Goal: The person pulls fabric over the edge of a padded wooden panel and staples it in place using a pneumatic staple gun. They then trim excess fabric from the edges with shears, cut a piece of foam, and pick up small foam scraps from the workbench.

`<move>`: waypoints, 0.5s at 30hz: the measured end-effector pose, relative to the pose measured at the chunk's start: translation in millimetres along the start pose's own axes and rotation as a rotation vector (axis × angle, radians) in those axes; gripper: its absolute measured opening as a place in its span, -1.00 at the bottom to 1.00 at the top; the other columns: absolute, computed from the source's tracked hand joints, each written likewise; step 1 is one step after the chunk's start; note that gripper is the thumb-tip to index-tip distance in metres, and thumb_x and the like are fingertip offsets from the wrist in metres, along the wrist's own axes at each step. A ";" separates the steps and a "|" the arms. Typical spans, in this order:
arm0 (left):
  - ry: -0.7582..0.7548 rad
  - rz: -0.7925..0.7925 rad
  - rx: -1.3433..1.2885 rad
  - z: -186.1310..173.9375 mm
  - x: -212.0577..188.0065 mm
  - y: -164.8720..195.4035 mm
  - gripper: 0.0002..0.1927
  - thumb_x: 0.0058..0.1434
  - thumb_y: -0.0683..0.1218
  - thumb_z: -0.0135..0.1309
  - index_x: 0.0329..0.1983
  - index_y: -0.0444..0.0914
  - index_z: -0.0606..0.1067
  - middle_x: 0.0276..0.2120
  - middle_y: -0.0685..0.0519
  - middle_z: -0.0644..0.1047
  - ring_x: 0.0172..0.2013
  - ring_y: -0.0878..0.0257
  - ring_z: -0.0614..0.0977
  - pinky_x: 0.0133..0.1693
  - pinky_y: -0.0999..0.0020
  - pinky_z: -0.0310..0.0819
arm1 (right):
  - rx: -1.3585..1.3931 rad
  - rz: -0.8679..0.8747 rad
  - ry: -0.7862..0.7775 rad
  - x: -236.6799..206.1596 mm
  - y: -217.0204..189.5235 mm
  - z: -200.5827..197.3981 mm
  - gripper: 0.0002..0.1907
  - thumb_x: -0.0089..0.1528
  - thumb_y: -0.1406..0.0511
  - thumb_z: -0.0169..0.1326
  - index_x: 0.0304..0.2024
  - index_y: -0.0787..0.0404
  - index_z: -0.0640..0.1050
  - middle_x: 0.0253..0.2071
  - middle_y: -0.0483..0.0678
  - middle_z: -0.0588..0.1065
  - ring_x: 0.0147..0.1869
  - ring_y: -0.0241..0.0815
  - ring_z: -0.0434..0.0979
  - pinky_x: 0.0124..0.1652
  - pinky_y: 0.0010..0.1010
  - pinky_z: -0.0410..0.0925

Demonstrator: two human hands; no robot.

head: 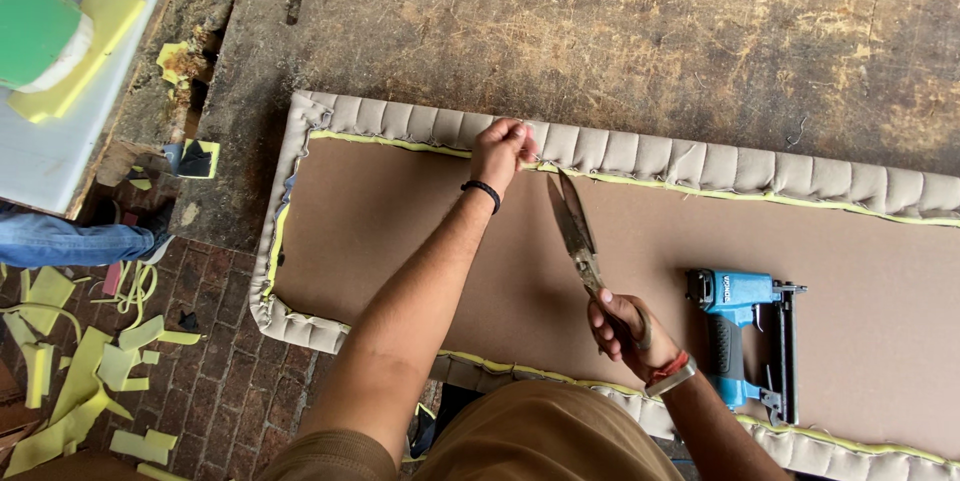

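Scissors (pixel 575 231) lie at frame centre, long axis near vertical, tips pointing up toward the padded fabric edge (pixel 640 156). Right hand (pixel 620 326) is closed around the handles. Left hand (pixel 500 151) pinches the fabric edge beside the tips.

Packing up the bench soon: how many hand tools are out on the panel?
2: scissors in the right hand, tips near the left hand; a blue staple gun lying right of them. Others may be hidden.

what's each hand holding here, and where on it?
Right hand grips long metal scissors by the handles. Left hand pinches the beige fabric edge of the padded panel.
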State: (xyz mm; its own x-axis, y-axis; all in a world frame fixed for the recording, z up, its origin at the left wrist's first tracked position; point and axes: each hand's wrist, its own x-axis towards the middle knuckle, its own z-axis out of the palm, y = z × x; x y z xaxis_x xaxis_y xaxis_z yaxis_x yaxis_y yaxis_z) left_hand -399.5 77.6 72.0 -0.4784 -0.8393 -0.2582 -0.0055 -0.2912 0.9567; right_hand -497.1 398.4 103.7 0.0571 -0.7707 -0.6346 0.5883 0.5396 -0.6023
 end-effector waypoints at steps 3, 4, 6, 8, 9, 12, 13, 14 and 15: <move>-0.009 -0.057 0.021 1.5 -7.6 7.1 -0.83 0.42 -0.19 -0.05 -0.31 -0.25 0.49 -0.56 0.14 0.48 -0.60 0.42 0.39 -0.59 0.49 0.22 | 0.018 -0.010 -0.023 15.8 -1.9 12.7 -0.45 0.28 -0.11 -0.01 -0.48 0.20 0.43 -0.62 -0.19 0.27 -0.64 -0.33 0.22 -0.60 -0.49 0.16; -0.028 -0.042 0.064 3.2 -9.9 7.9 -0.83 0.42 -0.19 -0.04 -0.32 -0.25 0.48 -0.57 0.14 0.47 -0.60 0.43 0.37 -0.60 0.49 0.19 | 0.021 -0.019 -0.035 23.1 -3.2 17.2 -0.46 0.28 -0.12 -0.01 -0.48 0.19 0.43 -0.62 -0.20 0.27 -0.64 -0.33 0.22 -0.59 -0.49 0.17; -0.059 0.007 0.021 6.8 -13.7 6.6 -0.82 0.43 -0.20 -0.04 -0.34 -0.24 0.45 -0.56 0.16 0.45 -0.59 0.43 0.36 -0.57 0.49 0.22 | 0.059 -0.056 -0.039 37.1 -4.0 26.1 -0.49 0.30 -0.09 0.03 -0.47 0.17 0.42 -0.62 -0.20 0.26 -0.64 -0.34 0.19 -0.57 -0.49 0.15; -0.041 0.033 -0.050 5.2 -14.4 4.1 -0.80 0.43 -0.20 -0.05 -0.36 -0.24 0.45 -0.57 0.16 0.43 -0.59 0.43 0.34 -0.57 0.49 0.21 | 0.061 -0.054 -0.031 45.1 -5.5 29.7 -0.51 0.31 -0.06 0.06 -0.47 0.15 0.39 -0.62 -0.22 0.24 -0.64 -0.35 0.16 -0.56 -0.48 0.13; -0.012 0.031 -0.092 0.4 -15.0 2.8 -0.79 0.43 -0.19 -0.05 -0.36 -0.23 0.45 -0.58 0.16 0.41 -0.61 0.43 0.32 -0.58 0.49 0.18 | 0.055 -0.036 -0.021 46.0 -5.2 30.6 -0.52 0.31 -0.05 0.08 -0.48 0.14 0.37 -0.62 -0.23 0.23 -0.64 -0.35 0.14 -0.56 -0.48 0.12; 0.067 0.111 -0.154 -27.3 -20.3 -0.3 -0.82 0.44 -0.17 -0.01 -0.33 -0.25 0.46 -0.53 0.16 0.43 -0.54 0.41 0.35 -0.51 0.48 0.25 | -0.039 0.001 0.028 40.8 -4.1 28.8 -0.51 0.30 -0.03 0.08 -0.49 0.17 0.36 -0.63 -0.22 0.21 -0.64 -0.35 0.13 -0.58 -0.47 0.10; 0.088 0.153 -0.165 -38.9 -23.1 0.8 -0.83 0.45 -0.15 0.01 -0.31 -0.26 0.46 -0.50 0.15 0.45 -0.50 0.40 0.38 -0.46 0.47 0.30 | -0.083 0.007 0.050 37.5 -3.9 27.4 -0.51 0.30 -0.03 0.08 -0.50 0.18 0.36 -0.63 -0.22 0.21 -0.64 -0.35 0.14 -0.59 -0.46 0.09; 0.164 0.179 0.033 -53.5 -27.8 0.4 -0.85 0.41 -0.12 0.06 -0.28 -0.26 0.49 -0.48 0.13 0.49 -0.47 0.38 0.44 -0.42 0.45 0.35 | -0.074 0.011 0.037 35.1 -3.2 26.5 -0.51 0.30 -0.03 0.06 -0.49 0.19 0.36 -0.63 -0.22 0.20 -0.64 -0.35 0.13 -0.60 -0.47 0.07; 0.236 0.197 0.230 -67.3 -34.5 -2.9 -0.85 0.37 -0.09 0.10 -0.25 -0.27 0.53 -0.46 0.11 0.53 -0.44 0.36 0.49 -0.39 0.42 0.40 | -0.062 0.016 0.030 32.1 -2.2 25.6 -0.51 0.30 -0.03 0.05 -0.49 0.19 0.37 -0.63 -0.23 0.19 -0.64 -0.36 0.12 -0.61 -0.48 0.06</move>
State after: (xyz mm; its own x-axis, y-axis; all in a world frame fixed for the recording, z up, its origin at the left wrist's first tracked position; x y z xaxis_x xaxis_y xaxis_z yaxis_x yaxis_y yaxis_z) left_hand -323.9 76.4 69.0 -0.2746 -0.9594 -0.0649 -0.1436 -0.0258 0.9893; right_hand -475.9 363.8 97.0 0.0418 -0.7519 -0.6580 0.5366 0.5724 -0.6200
